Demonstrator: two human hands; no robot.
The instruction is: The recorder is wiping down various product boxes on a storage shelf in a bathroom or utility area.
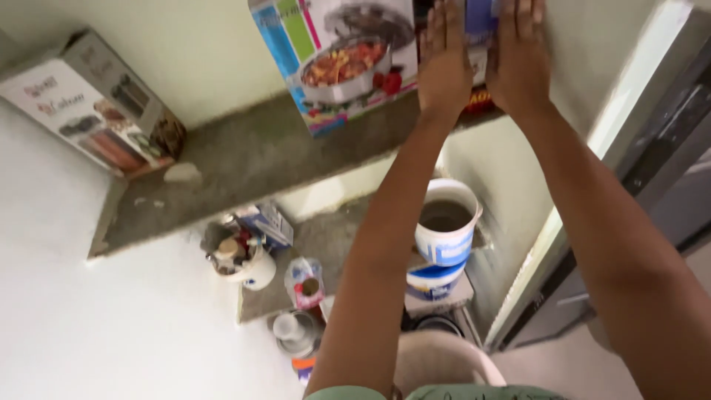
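Two hands reach up to the high grey shelf (244, 159); the left hand (444, 63) and the right hand (518, 55) lie flat, fingers straight, pressing a blue box (480, 18) between them; it stands on the shelf beside the big cooking-pot box (341, 59); it looks nearly put away; letting go seems all that is left.

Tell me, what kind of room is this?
Probably a home kitchen storeroom: a colourful cardboard cooking-pot box under both hands on a grey stone shelf, and white plastic buckets stacked below.
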